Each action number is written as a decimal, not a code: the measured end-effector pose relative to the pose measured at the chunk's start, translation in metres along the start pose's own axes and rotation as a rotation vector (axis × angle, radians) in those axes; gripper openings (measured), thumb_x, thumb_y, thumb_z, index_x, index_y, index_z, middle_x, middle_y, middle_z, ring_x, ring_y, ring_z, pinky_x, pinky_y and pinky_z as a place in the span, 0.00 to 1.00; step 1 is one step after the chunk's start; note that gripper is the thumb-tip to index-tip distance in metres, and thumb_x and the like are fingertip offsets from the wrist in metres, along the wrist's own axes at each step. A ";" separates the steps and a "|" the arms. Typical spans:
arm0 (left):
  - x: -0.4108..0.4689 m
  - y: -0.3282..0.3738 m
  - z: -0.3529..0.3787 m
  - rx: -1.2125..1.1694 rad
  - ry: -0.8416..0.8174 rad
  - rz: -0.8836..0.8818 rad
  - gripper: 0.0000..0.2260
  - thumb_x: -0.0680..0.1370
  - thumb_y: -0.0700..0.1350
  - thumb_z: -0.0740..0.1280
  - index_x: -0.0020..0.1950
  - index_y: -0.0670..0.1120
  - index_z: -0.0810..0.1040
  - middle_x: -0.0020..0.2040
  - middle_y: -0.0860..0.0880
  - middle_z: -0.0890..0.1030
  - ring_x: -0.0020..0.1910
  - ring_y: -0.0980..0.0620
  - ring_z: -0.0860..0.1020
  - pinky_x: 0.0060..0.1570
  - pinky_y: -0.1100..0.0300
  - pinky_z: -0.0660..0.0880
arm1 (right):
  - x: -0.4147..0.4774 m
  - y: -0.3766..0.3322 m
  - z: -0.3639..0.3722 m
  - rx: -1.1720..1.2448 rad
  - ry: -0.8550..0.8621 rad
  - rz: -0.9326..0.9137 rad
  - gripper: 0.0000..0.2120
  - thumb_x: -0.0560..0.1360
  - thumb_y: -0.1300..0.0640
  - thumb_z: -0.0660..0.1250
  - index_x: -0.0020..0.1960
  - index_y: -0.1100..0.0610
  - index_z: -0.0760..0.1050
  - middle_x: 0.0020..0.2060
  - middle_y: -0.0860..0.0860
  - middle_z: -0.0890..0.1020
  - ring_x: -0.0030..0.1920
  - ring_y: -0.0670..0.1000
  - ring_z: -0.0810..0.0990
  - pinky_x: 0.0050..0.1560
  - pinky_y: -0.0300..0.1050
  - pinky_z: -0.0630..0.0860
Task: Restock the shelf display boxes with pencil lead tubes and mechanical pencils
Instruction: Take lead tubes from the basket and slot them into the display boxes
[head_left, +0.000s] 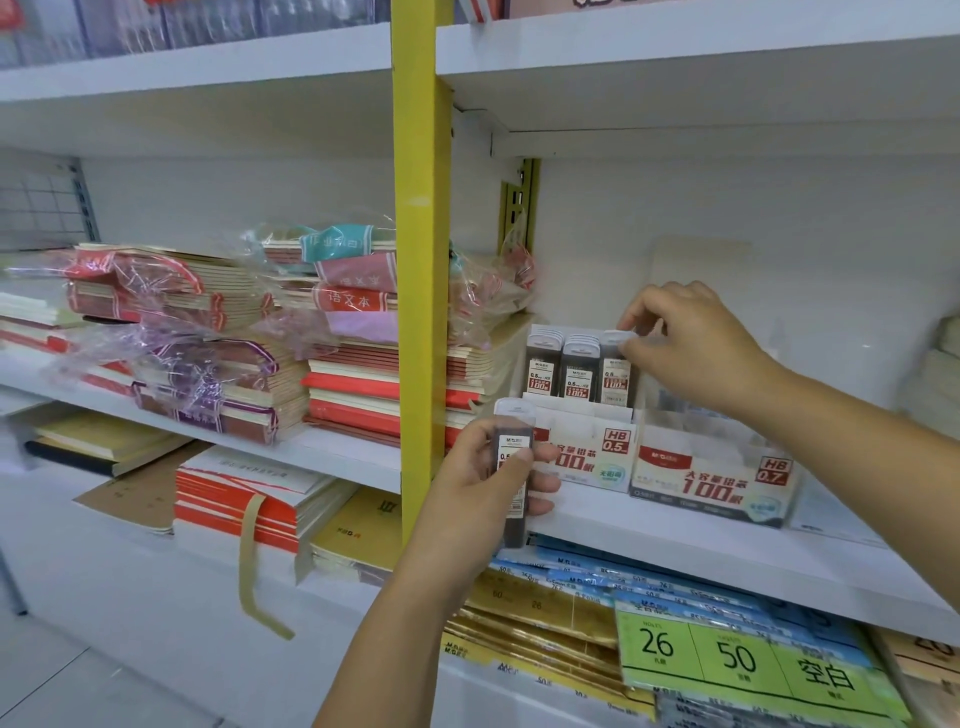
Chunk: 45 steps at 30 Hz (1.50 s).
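- The right hand (691, 348) is pinching the cap of the rightmost lead tube (615, 371) in the 0.5 box (587, 457); the left hand (483, 488) is gripping a spare tube (514, 457) just before it.
- Tilted, that lead tube is risking a jam against its neighbours (the row is tight).
- The right forearm is hiding part of the 0.7 box (711, 483); no mechanical pencils are showing.

Two white display boxes stand side by side on the shelf, right of centre: HB 0.5 box (589, 460) and HB 0.7 box (711, 480). Dark, white-capped lead tubes (558, 371) stand upright in the former. The rightmost tube (615, 376) is pinched at its cap by the right hand (685, 345). Another tube (514, 441) is held upright in the left hand (480, 486).
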<state>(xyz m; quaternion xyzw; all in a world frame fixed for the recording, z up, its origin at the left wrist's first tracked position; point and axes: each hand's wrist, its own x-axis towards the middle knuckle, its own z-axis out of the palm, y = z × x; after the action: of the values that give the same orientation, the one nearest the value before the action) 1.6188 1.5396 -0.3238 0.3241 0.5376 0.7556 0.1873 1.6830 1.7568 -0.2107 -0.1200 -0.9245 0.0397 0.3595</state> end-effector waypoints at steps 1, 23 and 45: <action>0.000 0.000 -0.001 -0.001 0.005 0.006 0.09 0.83 0.40 0.65 0.57 0.53 0.80 0.51 0.50 0.87 0.46 0.51 0.86 0.44 0.59 0.82 | 0.000 0.001 0.002 -0.053 0.014 -0.003 0.04 0.74 0.52 0.69 0.48 0.46 0.75 0.45 0.46 0.74 0.51 0.47 0.68 0.47 0.43 0.65; 0.002 -0.008 0.018 0.636 0.216 0.396 0.13 0.79 0.52 0.69 0.63 0.57 0.73 0.62 0.60 0.76 0.64 0.61 0.73 0.62 0.69 0.70 | -0.048 -0.046 -0.027 0.651 0.170 0.086 0.07 0.77 0.54 0.68 0.53 0.44 0.78 0.43 0.45 0.84 0.41 0.40 0.81 0.37 0.30 0.74; 0.013 -0.031 0.017 1.134 0.107 0.579 0.26 0.83 0.55 0.60 0.80 0.56 0.57 0.82 0.57 0.52 0.77 0.64 0.36 0.73 0.64 0.38 | -0.002 -0.005 0.001 -0.080 0.010 0.052 0.05 0.74 0.50 0.70 0.48 0.49 0.81 0.46 0.48 0.72 0.53 0.48 0.66 0.51 0.44 0.64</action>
<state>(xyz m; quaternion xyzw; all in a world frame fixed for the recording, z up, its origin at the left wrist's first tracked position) 1.6193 1.5700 -0.3451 0.4669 0.7532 0.3889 -0.2518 1.6827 1.7518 -0.2123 -0.1586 -0.9201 0.0117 0.3579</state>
